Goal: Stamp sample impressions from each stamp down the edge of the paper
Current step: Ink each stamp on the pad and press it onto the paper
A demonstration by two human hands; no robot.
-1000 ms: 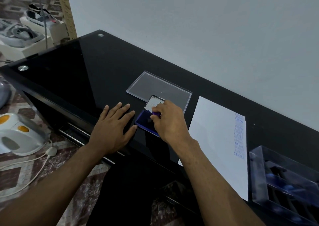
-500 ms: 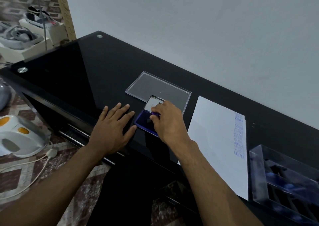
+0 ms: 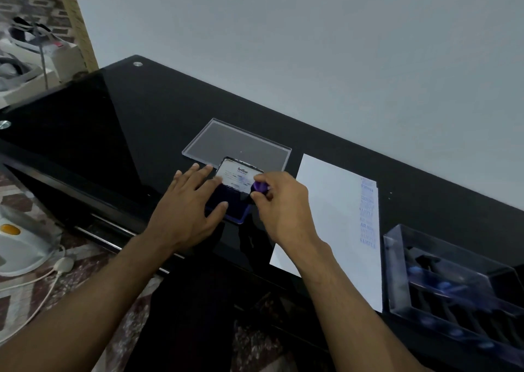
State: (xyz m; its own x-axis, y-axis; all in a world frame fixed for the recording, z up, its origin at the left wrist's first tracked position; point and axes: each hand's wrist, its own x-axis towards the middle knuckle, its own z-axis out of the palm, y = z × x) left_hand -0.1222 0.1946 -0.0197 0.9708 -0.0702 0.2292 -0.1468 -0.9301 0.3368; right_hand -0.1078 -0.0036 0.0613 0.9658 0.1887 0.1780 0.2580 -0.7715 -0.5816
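Already a column of impressions (image 3: 368, 215) runs down the paper (image 3: 326, 215) beyond the right hand (image 3: 283, 210). Its fingers pinch a purple stamp (image 3: 259, 187); the left hand (image 3: 187, 212) lies flat, steadying the ink pad (image 3: 226, 204). More stamping likely remains.

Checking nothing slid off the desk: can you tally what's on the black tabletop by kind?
Paper sheet: 1
Ink pad, open: 1
Stamp, pinched in the right hand: 1
Clear flat lid: 1
Clear stamp box: 1 (stamps inside too blurred to count)
Total: 5
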